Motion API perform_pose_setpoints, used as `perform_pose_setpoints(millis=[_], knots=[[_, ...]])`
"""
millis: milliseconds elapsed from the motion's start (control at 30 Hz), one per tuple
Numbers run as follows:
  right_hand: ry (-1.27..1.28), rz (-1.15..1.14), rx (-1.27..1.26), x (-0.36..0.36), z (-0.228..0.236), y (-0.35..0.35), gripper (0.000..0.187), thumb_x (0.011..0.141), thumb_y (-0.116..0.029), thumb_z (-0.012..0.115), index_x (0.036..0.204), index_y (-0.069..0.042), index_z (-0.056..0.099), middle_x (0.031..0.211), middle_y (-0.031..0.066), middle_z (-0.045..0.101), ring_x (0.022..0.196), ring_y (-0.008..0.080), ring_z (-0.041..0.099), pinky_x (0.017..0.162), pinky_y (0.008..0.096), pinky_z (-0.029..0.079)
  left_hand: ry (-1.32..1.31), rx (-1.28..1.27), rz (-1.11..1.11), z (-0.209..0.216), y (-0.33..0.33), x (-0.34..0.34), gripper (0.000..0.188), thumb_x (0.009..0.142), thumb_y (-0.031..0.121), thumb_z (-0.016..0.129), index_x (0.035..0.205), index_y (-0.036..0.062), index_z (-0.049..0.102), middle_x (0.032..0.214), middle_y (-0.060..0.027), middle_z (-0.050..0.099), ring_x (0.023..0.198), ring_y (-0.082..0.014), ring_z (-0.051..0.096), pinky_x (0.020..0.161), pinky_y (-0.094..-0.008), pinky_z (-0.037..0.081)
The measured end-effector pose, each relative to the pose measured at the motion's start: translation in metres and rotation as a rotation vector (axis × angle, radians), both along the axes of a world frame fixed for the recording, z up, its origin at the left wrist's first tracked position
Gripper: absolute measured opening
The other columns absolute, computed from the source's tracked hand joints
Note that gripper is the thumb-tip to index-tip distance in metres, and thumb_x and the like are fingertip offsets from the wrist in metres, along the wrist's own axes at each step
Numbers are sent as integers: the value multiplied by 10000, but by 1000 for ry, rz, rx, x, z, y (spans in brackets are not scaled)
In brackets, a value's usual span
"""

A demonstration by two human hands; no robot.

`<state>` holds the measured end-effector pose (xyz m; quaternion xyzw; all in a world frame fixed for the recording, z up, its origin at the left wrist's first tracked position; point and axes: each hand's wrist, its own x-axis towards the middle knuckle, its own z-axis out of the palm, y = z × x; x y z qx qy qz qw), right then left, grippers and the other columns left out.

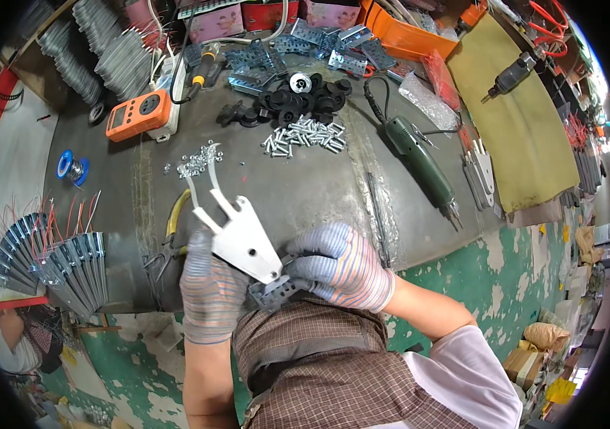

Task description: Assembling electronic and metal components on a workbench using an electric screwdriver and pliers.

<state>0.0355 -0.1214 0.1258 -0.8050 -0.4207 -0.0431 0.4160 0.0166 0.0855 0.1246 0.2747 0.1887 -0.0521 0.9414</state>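
Observation:
My left hand (pixel 210 289), in a striped knit glove, is closed around the side of a white forked plastic part (pixel 246 243). Two pale curved prongs rise from its far end. At the near end sits a perforated metal bracket (pixel 271 294), touching the white part just above my lap. My right hand (pixel 341 268), gloved alike, has its fingers bent and pressed against the bracket where it meets the plastic. Whether a small fastener is between those fingertips is hidden. Beside my left hand lie pliers (pixel 175 218) with yellow handles, partly covered by the glove.
Small nuts (pixel 200 161), screws (pixel 305 137), black plastic knobs (pixel 287 104) and metal brackets (pixel 305 39) are heaped beyond my hands. To the right lies a green electric screwdriver (pixel 419 161). At left are an orange meter (pixel 138 114), a wire spool (pixel 72 168) and wired metal strips (pixel 80 264).

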Motion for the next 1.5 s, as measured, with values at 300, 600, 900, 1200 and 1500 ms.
perform_pose_setpoints(millis=[300,600,900,1200,1500], knots=[[111,-146,82,8,-2,-1,203,743,-154,713,902,-60,629,1036,135,619,921,342,612,781,420,488,62,-197,-381,-2,-27,-22,436,900,234,603,1266,29,484,1051,-114,632,935,-216,634,831,-341,536],[74,-262,173,7,-5,-2,205,756,-98,701,928,-25,618,927,147,618,792,341,627,697,399,515,70,19,-385,-16,-41,-46,362,856,151,678,1192,63,573,1104,-39,618,1005,-141,592,911,-294,461],[-73,-274,158,11,-2,-9,210,726,-106,723,907,-55,630,914,112,631,838,306,605,730,407,473,-44,290,-348,-11,-47,-43,440,865,283,677,1210,43,549,1057,-94,633,894,-198,634,765,-355,564],[-59,-336,123,17,-17,-10,217,724,-118,727,914,-59,642,873,117,618,806,316,593,719,408,470,28,272,-364,-11,-46,-37,453,903,380,623,1197,46,541,1039,-102,643,838,-181,647,743,-311,548],[22,-428,-25,66,-14,-10,176,844,-209,610,881,-39,636,851,136,620,842,351,584,767,426,461,144,354,2,-27,-30,-32,493,875,468,617,1156,67,560,978,-57,645,793,-163,647,685,-290,544]])
